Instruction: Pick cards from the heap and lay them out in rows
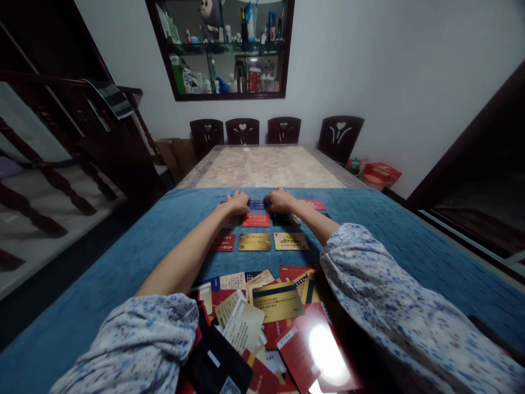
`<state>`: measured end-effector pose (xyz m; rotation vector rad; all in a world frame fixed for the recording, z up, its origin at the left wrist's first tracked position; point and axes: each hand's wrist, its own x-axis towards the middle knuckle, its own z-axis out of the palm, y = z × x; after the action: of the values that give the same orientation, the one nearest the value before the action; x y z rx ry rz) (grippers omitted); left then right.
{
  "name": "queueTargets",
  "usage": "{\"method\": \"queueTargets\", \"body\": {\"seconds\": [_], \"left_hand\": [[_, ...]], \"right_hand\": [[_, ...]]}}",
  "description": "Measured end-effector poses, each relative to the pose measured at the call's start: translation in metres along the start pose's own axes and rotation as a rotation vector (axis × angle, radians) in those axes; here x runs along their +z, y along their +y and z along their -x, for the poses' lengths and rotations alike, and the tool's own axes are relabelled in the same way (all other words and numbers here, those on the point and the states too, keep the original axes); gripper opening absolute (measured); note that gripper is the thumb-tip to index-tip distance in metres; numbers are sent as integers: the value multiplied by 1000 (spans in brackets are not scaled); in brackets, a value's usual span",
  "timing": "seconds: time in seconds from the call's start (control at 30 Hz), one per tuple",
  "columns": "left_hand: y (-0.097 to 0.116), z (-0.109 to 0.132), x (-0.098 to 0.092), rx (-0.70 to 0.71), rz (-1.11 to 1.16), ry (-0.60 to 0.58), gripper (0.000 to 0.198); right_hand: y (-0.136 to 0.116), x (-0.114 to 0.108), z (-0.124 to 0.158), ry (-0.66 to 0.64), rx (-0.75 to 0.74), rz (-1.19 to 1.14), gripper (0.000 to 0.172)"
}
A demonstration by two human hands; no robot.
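Observation:
A blue card [257,205] lies on the blue cloth in the far row of cards. My left hand [238,203] is at its left edge and my right hand [279,201] at its right edge, both with fingers curled in on it. Nearer to me are a red card [256,220] and a dark card [286,219] partly under my right wrist. The nearest row has a dark red card [223,242], a gold card [255,242] and a pale gold card [291,241]. A pinkish-red card [315,204] lies right of my right hand.
A heap of mixed cards, with a gold card [278,302] and a black one [219,361], fills the space between my forearms. The blue cloth [135,257] covers the near table; patterned tabletop [270,164] shows beyond. Dark chairs [243,131] stand at the far end.

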<state>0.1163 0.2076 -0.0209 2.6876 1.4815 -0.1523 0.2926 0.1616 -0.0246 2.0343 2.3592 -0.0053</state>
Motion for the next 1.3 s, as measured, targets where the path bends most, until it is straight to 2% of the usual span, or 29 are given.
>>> {"method": "queueTargets", "body": {"seconds": [0.3,0.57,0.8,1.0,1.17,1.3], "left_hand": [[-4,-6,4,-9,-24,-8,35],[2,-4,5,-28,-31,-17,34],[4,5,6,-46,-7,54,38],[5,23,3,-22,5,153,40],[10,46,-4,11,13,214,38],[23,69,-5,37,70,271,36]], "right_hand": [[-1,-4,2,0,-5,7,49],[-4,-6,2,-4,-18,14,51],[-7,-8,9,32,-52,19,47],[-5,-19,33,76,-66,17,44],[-2,-31,66,109,-79,32,40],[1,-38,97,122,-75,34,35]]}}
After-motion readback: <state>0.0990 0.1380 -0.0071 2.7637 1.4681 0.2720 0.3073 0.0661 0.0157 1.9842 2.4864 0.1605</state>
